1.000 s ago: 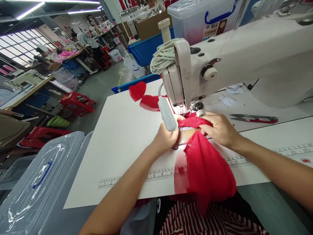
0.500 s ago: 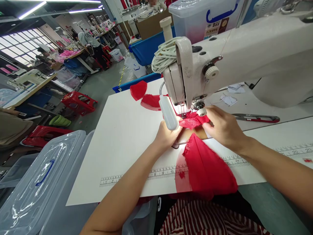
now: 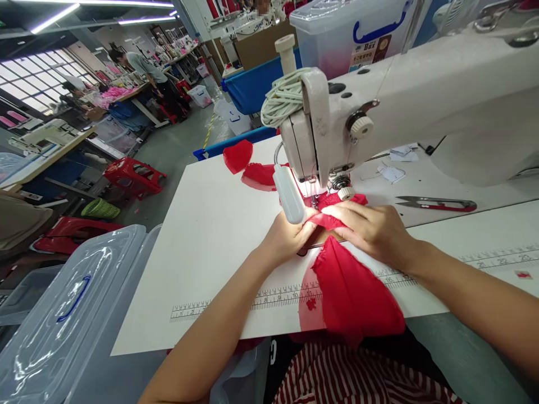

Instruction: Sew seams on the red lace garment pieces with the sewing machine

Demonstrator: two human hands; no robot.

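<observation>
Holding red lace-like fabric [image 3: 327, 222] at sewing machine [image 3: 408, 106]
Left hand [image 3: 288, 233] and right hand [image 3: 374, 231] pinch it; stitching appears unfinished; red cutouts [image 3: 238, 156] lie apart.

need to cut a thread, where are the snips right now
In the head view, the snips lie on the table right of centre, just up and right of the right hand, below the white paper scraps.

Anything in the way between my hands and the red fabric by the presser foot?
Nothing visible: your left hand and right hand both touch the red fabric. The pale oblong attachment just hides part of the left hand.
</observation>
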